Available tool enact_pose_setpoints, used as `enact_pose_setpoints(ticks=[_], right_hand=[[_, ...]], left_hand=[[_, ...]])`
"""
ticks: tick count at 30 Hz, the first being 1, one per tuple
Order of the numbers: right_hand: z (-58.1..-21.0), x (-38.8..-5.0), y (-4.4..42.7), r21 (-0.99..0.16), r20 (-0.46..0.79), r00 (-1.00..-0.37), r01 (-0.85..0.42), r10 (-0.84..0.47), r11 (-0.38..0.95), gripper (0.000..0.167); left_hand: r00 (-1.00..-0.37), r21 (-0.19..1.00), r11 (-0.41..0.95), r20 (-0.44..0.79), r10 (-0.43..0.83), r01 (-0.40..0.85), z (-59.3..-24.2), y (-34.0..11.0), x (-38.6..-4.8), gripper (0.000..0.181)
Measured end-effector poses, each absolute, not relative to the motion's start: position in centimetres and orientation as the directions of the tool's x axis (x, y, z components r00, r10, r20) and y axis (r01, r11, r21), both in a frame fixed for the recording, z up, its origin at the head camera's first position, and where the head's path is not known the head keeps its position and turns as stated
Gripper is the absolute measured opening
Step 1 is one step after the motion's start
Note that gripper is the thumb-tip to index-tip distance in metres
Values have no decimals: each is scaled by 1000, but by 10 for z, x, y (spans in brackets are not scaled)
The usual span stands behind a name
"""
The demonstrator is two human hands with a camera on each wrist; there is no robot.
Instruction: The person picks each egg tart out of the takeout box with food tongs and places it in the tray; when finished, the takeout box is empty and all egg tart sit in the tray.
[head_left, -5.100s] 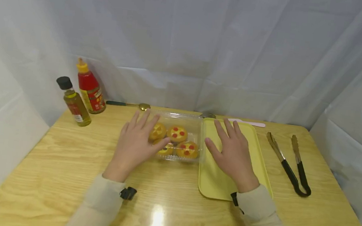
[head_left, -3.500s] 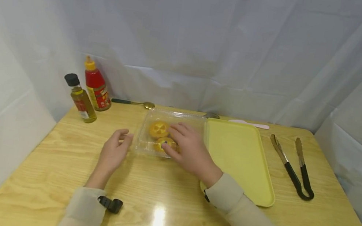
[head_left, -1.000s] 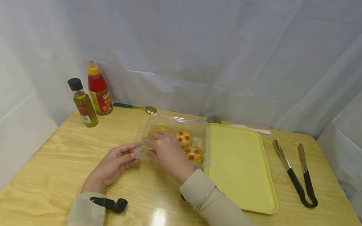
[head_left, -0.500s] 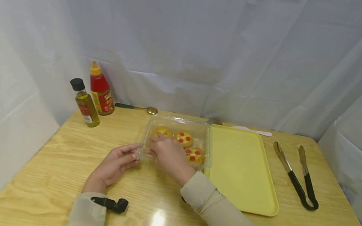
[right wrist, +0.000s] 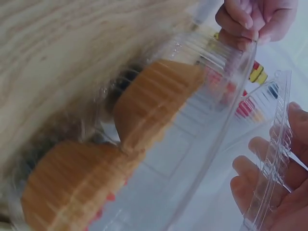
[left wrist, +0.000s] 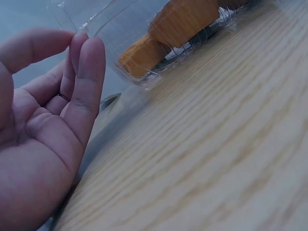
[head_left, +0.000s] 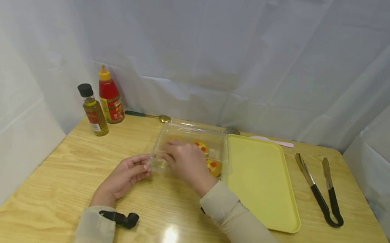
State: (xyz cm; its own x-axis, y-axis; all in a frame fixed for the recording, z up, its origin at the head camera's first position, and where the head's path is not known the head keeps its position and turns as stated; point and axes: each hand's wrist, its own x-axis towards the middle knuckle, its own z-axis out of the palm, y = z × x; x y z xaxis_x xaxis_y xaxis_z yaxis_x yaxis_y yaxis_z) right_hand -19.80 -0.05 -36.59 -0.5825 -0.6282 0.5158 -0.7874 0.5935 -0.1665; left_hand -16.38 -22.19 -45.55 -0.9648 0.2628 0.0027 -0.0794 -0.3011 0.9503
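A clear plastic clamshell container (head_left: 218, 147) holds several small round buns (head_left: 213, 167) with yellow tops, some dotted red like pizzas. My left hand (head_left: 125, 177) pinches the container's near left corner between thumb and fingertips, also seen in the left wrist view. My right hand (head_left: 188, 164) is at the front edge of the clear lid (right wrist: 276, 139), fingers on one side and thumb on the other. In the right wrist view the lid edge stands apart from the base rim (right wrist: 207, 163). The right hand hides the left-hand buns in the head view.
A yellow tray (head_left: 259, 183) lies right of the container, and black-handled tongs (head_left: 316, 189) further right. Behind are a gold spoon (head_left: 164, 118), a dark utensil (head_left: 232, 131) and a pink utensil (head_left: 275, 141). An oil bottle (head_left: 95, 115) and a red sauce bottle (head_left: 111, 101) stand at left.
From hovering apart, both hands came to the container's near left corner. In the last half second my right hand has shifted slightly right and up, and the lid's front edge has lifted.
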Motion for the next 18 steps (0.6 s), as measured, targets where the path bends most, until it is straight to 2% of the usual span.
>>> enact_pose_setpoints(ticks=[8,14,18], right_hand=[[-351,-201,10,-128,512,-562,-798,-650,589,13],[-339,-207,24,-125,491,-568,-796,-660,592,23],[-333,-213,34,-118,516,-536,-817,-668,564,22]], left_hand=[[-957,942,-325,20,288,-78,-457,-221,-166,43],[-957,940,-330,18,288,-82,-458,-222,-166,46],[-959,939,-332,8,283,-90,-457,-222,-166,49]])
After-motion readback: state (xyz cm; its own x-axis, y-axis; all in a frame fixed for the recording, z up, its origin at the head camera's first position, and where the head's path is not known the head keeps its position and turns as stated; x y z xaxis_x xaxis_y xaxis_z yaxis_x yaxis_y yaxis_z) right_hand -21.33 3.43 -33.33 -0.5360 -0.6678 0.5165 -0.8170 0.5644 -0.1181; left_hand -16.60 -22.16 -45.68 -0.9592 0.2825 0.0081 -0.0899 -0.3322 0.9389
